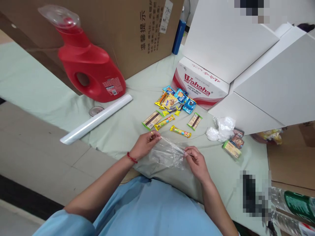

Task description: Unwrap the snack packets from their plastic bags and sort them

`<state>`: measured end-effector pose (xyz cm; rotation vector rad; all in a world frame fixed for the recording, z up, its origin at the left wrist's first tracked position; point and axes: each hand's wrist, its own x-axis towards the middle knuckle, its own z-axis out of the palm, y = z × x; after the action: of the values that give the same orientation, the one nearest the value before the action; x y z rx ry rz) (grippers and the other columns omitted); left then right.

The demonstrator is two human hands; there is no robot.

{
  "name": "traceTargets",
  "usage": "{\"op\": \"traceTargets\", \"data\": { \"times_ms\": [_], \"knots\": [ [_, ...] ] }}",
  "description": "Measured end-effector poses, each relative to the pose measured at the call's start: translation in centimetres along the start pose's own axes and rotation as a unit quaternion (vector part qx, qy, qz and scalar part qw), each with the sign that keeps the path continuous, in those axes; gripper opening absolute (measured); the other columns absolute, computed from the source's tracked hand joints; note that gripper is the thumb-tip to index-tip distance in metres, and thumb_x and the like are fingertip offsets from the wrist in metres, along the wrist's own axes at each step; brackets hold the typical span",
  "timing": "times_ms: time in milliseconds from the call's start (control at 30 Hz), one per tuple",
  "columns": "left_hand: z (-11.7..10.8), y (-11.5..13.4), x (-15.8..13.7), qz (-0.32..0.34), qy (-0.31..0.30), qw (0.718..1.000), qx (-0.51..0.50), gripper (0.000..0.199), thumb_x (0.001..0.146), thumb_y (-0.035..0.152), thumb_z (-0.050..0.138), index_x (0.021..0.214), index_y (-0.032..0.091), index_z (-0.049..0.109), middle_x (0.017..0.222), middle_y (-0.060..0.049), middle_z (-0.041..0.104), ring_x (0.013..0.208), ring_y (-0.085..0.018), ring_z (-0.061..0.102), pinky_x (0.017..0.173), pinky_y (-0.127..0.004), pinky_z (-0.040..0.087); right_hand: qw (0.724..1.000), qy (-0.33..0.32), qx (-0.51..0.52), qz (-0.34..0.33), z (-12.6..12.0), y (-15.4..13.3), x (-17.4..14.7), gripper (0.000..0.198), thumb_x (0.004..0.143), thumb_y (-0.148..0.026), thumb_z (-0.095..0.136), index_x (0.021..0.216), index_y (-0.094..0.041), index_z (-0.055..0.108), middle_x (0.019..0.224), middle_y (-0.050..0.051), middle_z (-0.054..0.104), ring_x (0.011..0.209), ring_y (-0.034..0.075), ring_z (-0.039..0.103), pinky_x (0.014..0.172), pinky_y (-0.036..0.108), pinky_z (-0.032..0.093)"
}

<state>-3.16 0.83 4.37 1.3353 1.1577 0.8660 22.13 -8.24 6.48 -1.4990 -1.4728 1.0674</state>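
A clear plastic bag is stretched between my two hands, its top edge pulled taut. My left hand, with a ring and a red bracelet, pinches one corner. The other corner is pinched in my right hand. Just beyond the bag lie two yellow snack sticks and two flat biscuit packs with green ends. Behind them is a small heap of wrapped snacks, with blue packets and a yellow cookie packet.
A red detergent jug, a white roll and a large carton stand or lie left. A Wahaha box and white boxes sit behind. Crumpled plastic and snack packs lie right, near plastic bottles.
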Motion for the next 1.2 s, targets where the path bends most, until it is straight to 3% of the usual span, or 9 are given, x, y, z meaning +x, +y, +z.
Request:
{"op": "traceTargets", "data": {
  "times_ms": [133,300,400,500,733,900,1033,1100,1200],
  "knots": [
    [-0.9,0.9,0.8,0.042,0.068,0.996,0.032,0.039,0.079,0.051,0.072,0.103,0.022,0.067,0.095,-0.004,0.067,0.075,-0.016,0.060,0.061,-0.026,0.046,0.953,-0.007,0.239,0.188,-0.7,-0.9,0.2,0.031,0.081,-0.050,0.075,0.077,-0.022,0.064,0.081,0.002,0.072,0.077,0.021,0.069,0.066,0.034,0.059],
    [1.3,-0.3,-2.1,-0.054,0.201,0.977,-0.050,0.043,0.093,0.063,0.050,0.081,0.022,0.057,0.069,0.000,0.059,0.062,-0.015,0.054,0.058,-0.026,0.044,0.896,0.140,0.363,0.214,0.1,-1.4,0.2,0.031,0.071,-0.043,0.085,0.075,-0.022,0.062,0.086,0.003,0.077,0.082,0.022,0.075,0.078,0.038,0.063],
    [3.4,-0.8,-4.7,-0.155,0.079,0.977,-0.121,0.059,0.090,0.073,0.044,0.073,0.020,0.062,0.070,-0.004,0.063,0.066,-0.018,0.059,0.054,-0.028,0.045,0.883,0.178,0.387,0.196,1.0,-1.8,0.2,0.029,0.072,-0.041,0.085,0.076,-0.022,0.062,0.088,0.004,0.077,0.086,0.024,0.076,0.082,0.041,0.064],
    [5.7,-0.4,-5.8,-0.193,-0.021,0.962,-0.194,0.054,0.082,0.073,0.059,0.085,0.020,0.070,0.088,-0.008,0.070,0.087,-0.023,0.064,0.063,-0.031,0.051,0.884,0.166,0.397,0.186,2.6,-2.6,0.1,0.028,0.075,-0.040,0.084,0.075,-0.022,0.062,0.088,0.004,0.078,0.086,0.025,0.077,0.083,0.043,0.064],
    [6.5,0.9,-3.3,-0.172,0.081,0.935,-0.299,0.049,0.071,0.068,0.071,0.081,0.020,0.062,0.085,-0.002,0.066,0.083,-0.017,0.061,0.077,-0.030,0.052,0.854,0.100,0.462,0.218,2.5,-4.3,-0.1,0.023,0.073,-0.030,0.086,0.077,-0.019,0.066,0.084,0.004,0.078,0.077,0.019,0.077,0.070,0.027,0.066],
    [4.7,2.1,-2.9,-0.186,0.032,0.925,-0.331,0.053,0.063,0.064,0.082,0.077,0.018,0.060,0.057,0.009,0.044,0.048,-0.006,0.041,0.053,-0.022,0.042,0.831,0.089,0.494,0.239,-2.3,-3.3,0.3,0.018,0.072,-0.020,0.084,0.076,-0.018,0.066,0.072,-0.001,0.072,0.050,0.009,0.064,0.040,0.013,0.053],
    [3.7,2.7,-2.7,-0.180,-0.037,0.937,-0.297,0.051,0.066,0.063,0.081,0.075,0.017,0.061,0.049,0.012,0.032,0.042,-0.004,0.029,0.046,-0.021,0.036,0.818,0.100,0.523,0.218,-5.6,-2.5,0.7,0.019,0.070,-0.015,0.083,0.072,-0.019,0.064,0.068,-0.004,0.066,0.045,0.003,0.052,0.034,0.007,0.041],
    [3.5,2.6,-2.5,-0.172,-0.030,0.940,-0.292,0.051,0.067,0.063,0.081,0.075,0.017,0.060,0.050,0.012,0.034,0.043,-0.004,0.028,0.047,-0.022,0.037,0.817,0.128,0.523,0.206,-6.3,-2.2,0.7,0.020,0.072,-0.022,0.085,0.076,-0.019,0.066,0.072,-0.004,0.067,0.050,0.004,0.055,0.037,0.007,0.043],
    [3.8,2.0,-2.4,-0.150,0.038,0.951,-0.269,0.051,0.066,0.063,0.079,0.076,0.018,0.059,0.058,0.009,0.045,0.045,-0.004,0.033,0.048,-0.023,0.039,0.828,0.160,0.487,0.227,-5.6,-1.7,0.5,0.038,0.076,-0.054,0.083,0.087,-0.020,0.071,0.084,0.002,0.073,0.064,0.010,0.064,0.047,0.016,0.054]
  ]
}}
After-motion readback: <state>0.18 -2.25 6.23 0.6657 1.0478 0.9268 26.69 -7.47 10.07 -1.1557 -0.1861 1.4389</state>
